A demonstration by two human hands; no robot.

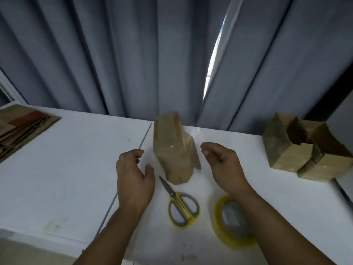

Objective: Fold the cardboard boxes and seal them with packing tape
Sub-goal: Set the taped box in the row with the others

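A: Nearest edge first. What's lying there?

B: Tape roll (pixel 219 226) flat on the worktop (pixel 66 159), by the right forearm. Scissors (pixel 177 199) just beside it, blades closed, tips toward the box. Both sit within easy reach, likely parked for the next seal.

A: Hands?

B: Left hand (pixel 133 176) and right hand (pixel 223 165) flank the box (pixel 174 150), one on each side, near but not touching. Each grip is slack, fingers loosely curled, nothing held.

A: The box itself?

B: Mid-worktop, between the hands, tilted, with glossy tape across its face. It is blurred, so I cannot tell whether it rests on the surface or is off it.

A: Further back?

B: Folded boxes (pixel 303 150) grouped far right, well apart. That reads as a done pile. Flat cardboard (pixel 24 127) stacked far left, probably stock waiting to be folded. Grey curtain (pixel 114 54) behind everything.
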